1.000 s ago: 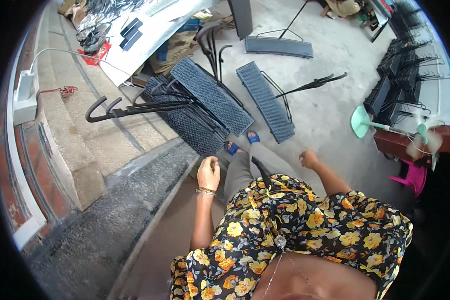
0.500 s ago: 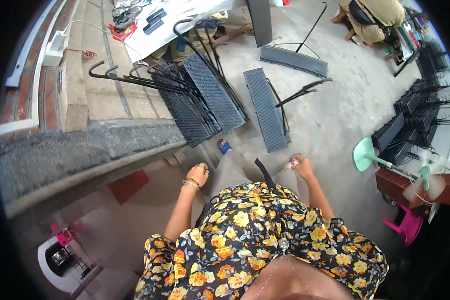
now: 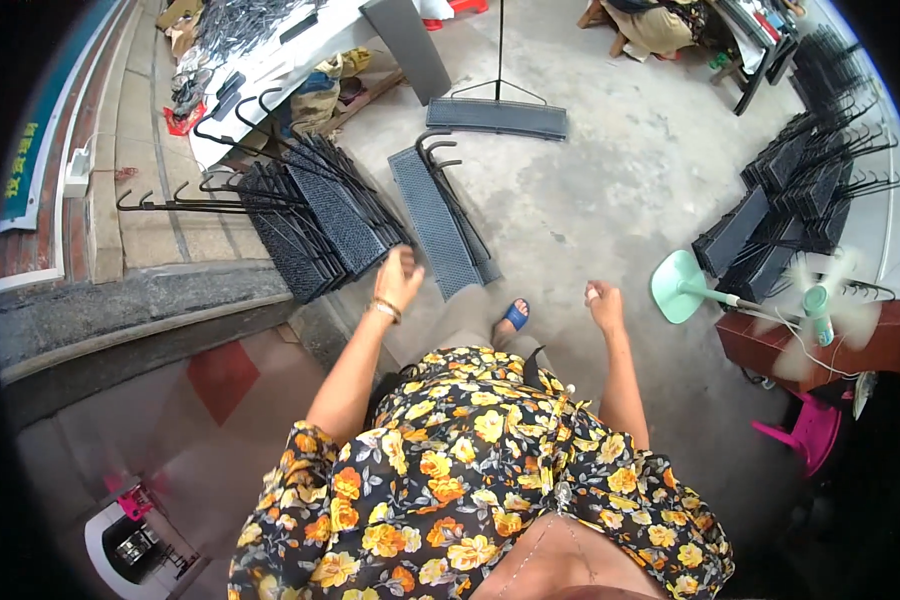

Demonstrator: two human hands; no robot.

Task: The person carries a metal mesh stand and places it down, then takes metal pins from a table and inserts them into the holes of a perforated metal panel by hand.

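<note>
Right of the lone mesh rack point(image 3: 435, 230), the right hand point(image 3: 605, 305) is hanging curled, contents unclear; the left hand point(image 3: 398, 280), loosely parted, seemingly empty, is hovering near its closer end. Left of it, bunched racks point(image 3: 345, 215) are standing. Probably between grasps; gripping would call for spread fingers.

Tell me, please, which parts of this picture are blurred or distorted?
Head view: the fan has blades blurred into pale streaks; head view: the left hand looks slightly soft; head view: upper-right racks smear near the black, curved rim.
</note>
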